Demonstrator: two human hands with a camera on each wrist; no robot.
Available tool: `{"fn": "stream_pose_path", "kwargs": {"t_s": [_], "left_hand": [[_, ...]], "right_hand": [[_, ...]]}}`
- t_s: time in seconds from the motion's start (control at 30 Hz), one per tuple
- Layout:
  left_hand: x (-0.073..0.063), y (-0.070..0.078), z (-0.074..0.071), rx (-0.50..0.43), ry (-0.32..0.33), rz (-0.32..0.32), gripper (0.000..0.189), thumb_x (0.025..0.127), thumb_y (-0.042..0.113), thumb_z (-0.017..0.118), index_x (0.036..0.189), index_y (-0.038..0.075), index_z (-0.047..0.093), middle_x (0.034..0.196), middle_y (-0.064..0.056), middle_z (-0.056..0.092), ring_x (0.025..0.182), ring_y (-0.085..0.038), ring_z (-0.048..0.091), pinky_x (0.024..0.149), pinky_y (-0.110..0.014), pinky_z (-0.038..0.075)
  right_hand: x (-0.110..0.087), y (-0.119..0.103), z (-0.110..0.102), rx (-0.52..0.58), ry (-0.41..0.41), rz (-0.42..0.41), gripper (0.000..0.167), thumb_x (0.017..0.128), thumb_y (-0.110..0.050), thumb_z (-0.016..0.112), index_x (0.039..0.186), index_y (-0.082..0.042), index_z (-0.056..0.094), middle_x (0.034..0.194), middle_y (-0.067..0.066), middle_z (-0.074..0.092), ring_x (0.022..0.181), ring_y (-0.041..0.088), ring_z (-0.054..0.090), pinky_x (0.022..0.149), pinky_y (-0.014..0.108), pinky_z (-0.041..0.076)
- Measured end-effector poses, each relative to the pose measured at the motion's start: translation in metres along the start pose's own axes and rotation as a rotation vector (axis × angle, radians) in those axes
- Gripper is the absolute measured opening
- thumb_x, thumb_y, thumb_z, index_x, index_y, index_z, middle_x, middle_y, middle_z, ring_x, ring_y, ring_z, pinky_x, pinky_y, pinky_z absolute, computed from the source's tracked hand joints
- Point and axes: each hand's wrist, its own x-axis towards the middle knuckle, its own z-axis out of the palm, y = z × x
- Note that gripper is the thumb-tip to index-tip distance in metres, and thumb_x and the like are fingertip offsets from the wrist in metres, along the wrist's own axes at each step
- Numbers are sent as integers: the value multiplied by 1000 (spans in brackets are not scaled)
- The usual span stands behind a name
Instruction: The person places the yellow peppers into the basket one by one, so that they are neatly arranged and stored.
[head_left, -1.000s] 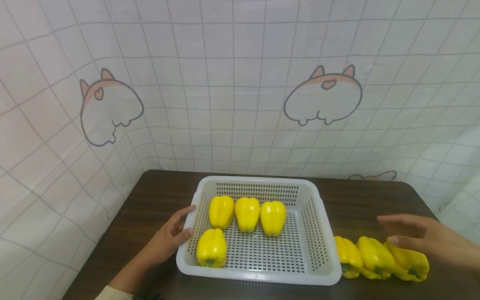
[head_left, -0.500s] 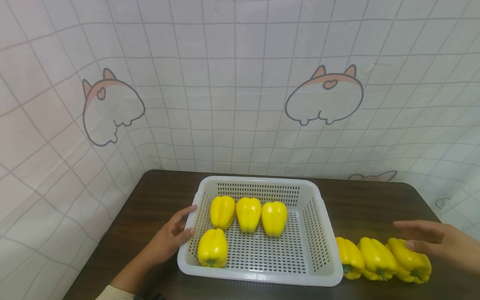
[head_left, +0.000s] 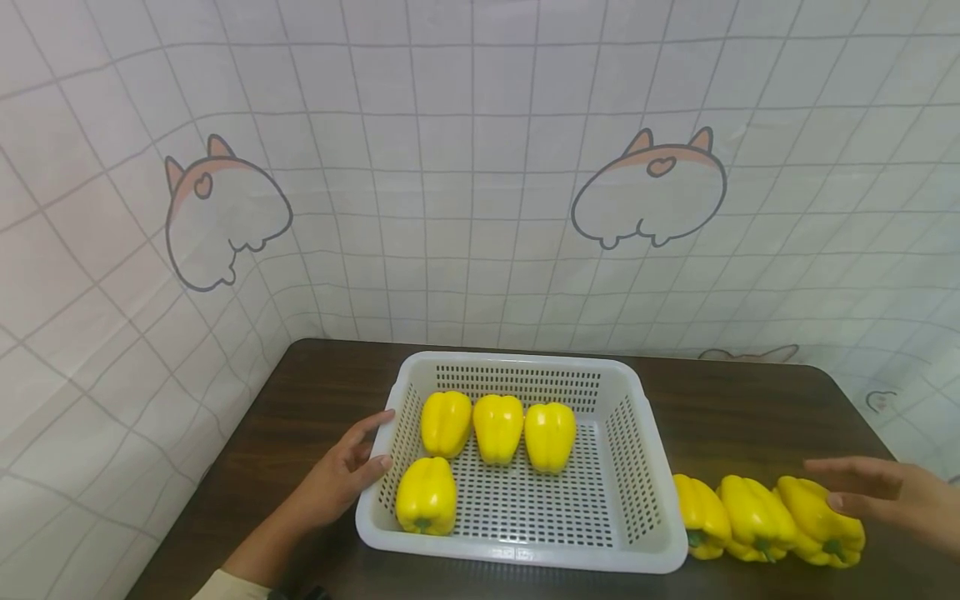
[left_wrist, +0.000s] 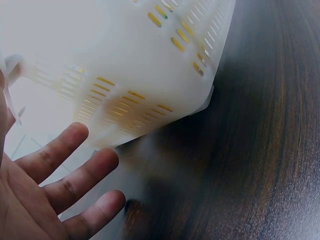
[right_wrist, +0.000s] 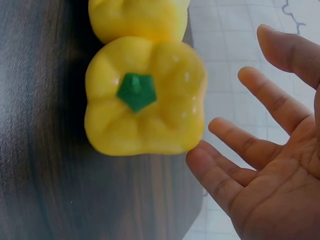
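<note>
My left hand [head_left: 341,475] rests its thumb and index finger on the left rim of a white slotted plastic basket [head_left: 517,561]; in the left wrist view the other fingers [left_wrist: 82,175] stretch out beside its wall. Four-lobed yellow bell peppers lie inside: a back row of three, with one pepper [head_left: 426,497] at the front left. Three more line up against the basket's right side. Over the outermost pepper [head_left: 819,525] hovers my right hand [head_left: 888,497], thumb and fingers spread. The right wrist view shows that pepper's green stem [right_wrist: 136,91] and the fingertips close to its side.
A dark wood-grain table [head_left: 720,408] carries everything. Behind it and to the left hangs a white grid-patterned cloth [head_left: 465,183] with cartoon corgi prints. The table's right edge runs just beyond the right hand.
My right hand has moved right and slightly down, from above the outer pepper to its outer side. The left hand stays on the basket rim, and the peppers keep their places.
</note>
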Motion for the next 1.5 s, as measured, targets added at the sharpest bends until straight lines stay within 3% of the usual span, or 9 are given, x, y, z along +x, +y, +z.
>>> {"fn": "stream_pose_path", "kwargs": {"t_s": [0.07, 0.2, 0.27, 0.5, 0.73, 0.8, 0.97, 1.2, 1.5], "left_hand": [[0, 0, 0, -1, -3, 4, 69, 103, 28, 60, 161, 20, 23, 137, -30, 57, 96, -30, 74, 74, -40, 63], [0, 0, 0, -11, -9, 5, 69, 103, 28, 60, 161, 20, 23, 137, -30, 57, 96, -30, 74, 74, -39, 63], [0, 0, 0, -13, -9, 1, 69, 103, 28, 60, 160, 20, 23, 137, -30, 58, 95, -30, 74, 74, -40, 63], [-1, 0, 0, -3, -3, -20, 68, 103, 30, 60, 160, 23, 23, 136, -28, 59, 94, -28, 74, 74, -40, 63], [0, 1, 0, -6, -9, -14, 69, 103, 30, 60, 160, 22, 23, 137, -29, 58, 95, -29, 74, 75, -40, 63], [0, 1, 0, -11, -13, -9, 69, 103, 29, 60, 160, 21, 22, 137, -29, 58, 95, -30, 74, 75, -40, 63], [0, 1, 0, -16, -9, -16, 69, 103, 30, 60, 160, 22, 23, 138, -30, 57, 96, -30, 74, 75, -41, 63], [0, 1, 0, -20, -12, -13, 69, 103, 29, 60, 160, 21, 23, 139, -30, 56, 96, -30, 74, 75, -41, 63], [0, 2, 0, -28, -29, 25, 68, 105, 25, 58, 160, 15, 20, 135, -33, 58, 95, -30, 74, 75, -40, 63]], "right_hand": [[-1, 3, 0, -1, -14, -1, 47, 105, -21, 58, 139, 12, 50, 137, 40, 51, 107, 8, 62, 77, 60, 58], [1, 6, 0, 14, -67, 57, 53, 108, -28, 53, 142, 12, 47, 140, 41, 47, 117, 54, 56, 76, 64, 55], [1, 8, 1, 22, -84, 84, 56, 109, -32, 51, 144, 11, 46, 141, 41, 47, 118, 62, 50, 77, 64, 54], [2, 20, 3, 126, -123, 123, 57, 109, -31, 50, 146, 11, 43, 145, 42, 41, 121, 63, 48, 79, 63, 56], [1, 29, 5, 354, -190, 142, 53, 107, -21, 55, 142, 16, 41, 141, 47, 39, 106, 33, 66, 79, 47, 62], [1, 29, 6, 394, -192, 159, 54, 106, -19, 57, 142, 16, 40, 140, 47, 40, 105, 33, 67, 80, 50, 62], [1, 29, 7, 404, -201, 175, 54, 105, -19, 58, 143, 15, 40, 142, 49, 36, 110, 46, 63, 79, 60, 60], [0, 33, 4, 492, -254, 129, 42, 106, -12, 54, 141, 9, 48, 137, 47, 44, 105, 39, 67, 79, 58, 60], [2, 27, 7, 406, -203, 186, 55, 105, -16, 58, 142, 20, 35, 137, 51, 39, 105, 44, 66, 75, 58, 61]]}}
